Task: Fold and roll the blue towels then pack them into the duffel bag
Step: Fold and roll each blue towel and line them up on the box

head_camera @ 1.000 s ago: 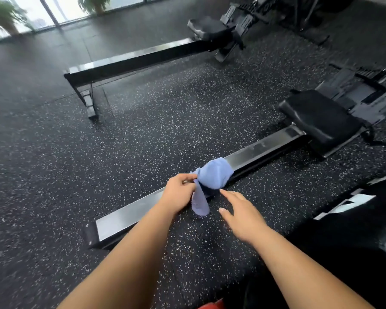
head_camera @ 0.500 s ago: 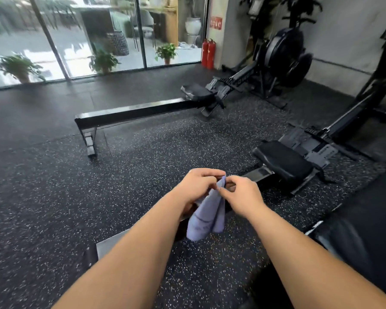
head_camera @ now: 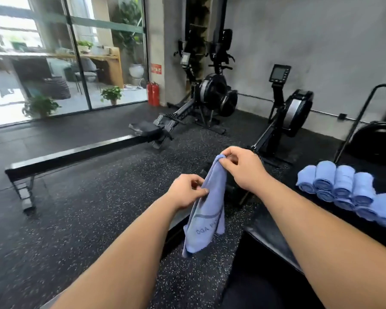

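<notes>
Towel in my grip: pale blue, with one curved grey stripe across the lower part and grey letters "OGA P" beneath it.

Rolled towels: same pale blue, a shade deeper at the coiled ends.

Floor: black, flecked all over with small white and grey specks. By the windows it turns to a plain dark grey strip.

Rowing machines: black frames and black seats, with a silver-grey band round the flywheel housings.

Rail: black sides, pale silvery top.

Wall: mottled grey.

Fire extinguishers: red.

Sign: red with pale lettering, too blurred to read.

Potted plants: green leaves.
</notes>
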